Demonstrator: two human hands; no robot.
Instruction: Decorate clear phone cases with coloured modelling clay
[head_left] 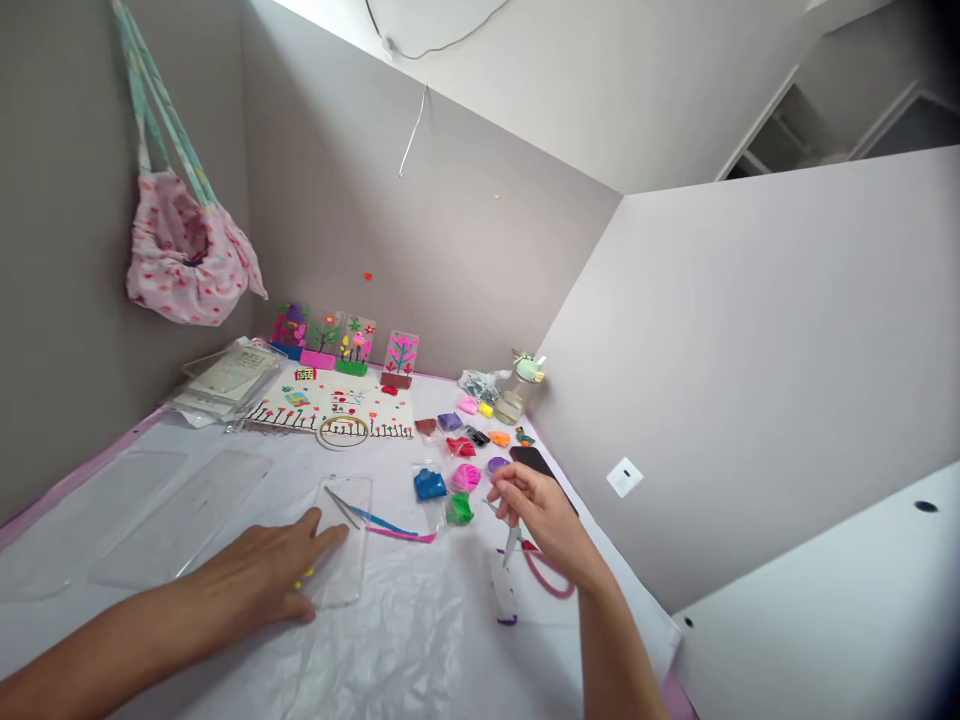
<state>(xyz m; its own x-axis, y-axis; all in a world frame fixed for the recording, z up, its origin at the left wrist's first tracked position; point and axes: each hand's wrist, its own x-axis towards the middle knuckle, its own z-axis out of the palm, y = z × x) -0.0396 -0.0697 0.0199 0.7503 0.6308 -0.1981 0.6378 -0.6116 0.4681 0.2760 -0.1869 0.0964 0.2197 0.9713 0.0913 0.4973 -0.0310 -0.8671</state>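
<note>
My left hand (266, 565) rests with its fingers spread over the lower part of a clear plastic panel (346, 590). Small yellow bits (304, 578) show between those fingers. On the upper part of the panel lie slim metal tweezers (343, 507), beside a blue clay strip (386, 521) and a pink clay strip (401, 536). My right hand (529, 500) is raised at the right, fingertips pinched together; what they hold is too small to make out. Below it are scissors with a pink handle (551, 580), partly covered by the hand, and a clear case with purple corners (504, 600).
Bagged clay, including blue (430, 485), pink (466, 478) and green (460, 509) lumps, lies ahead. Decorated panels (401, 355) stand along the back wall near a glass jar (510, 406). Clear sheets (184, 515) lie left; a phone (534, 460) lies right. A cloth bag (191, 270) hangs left.
</note>
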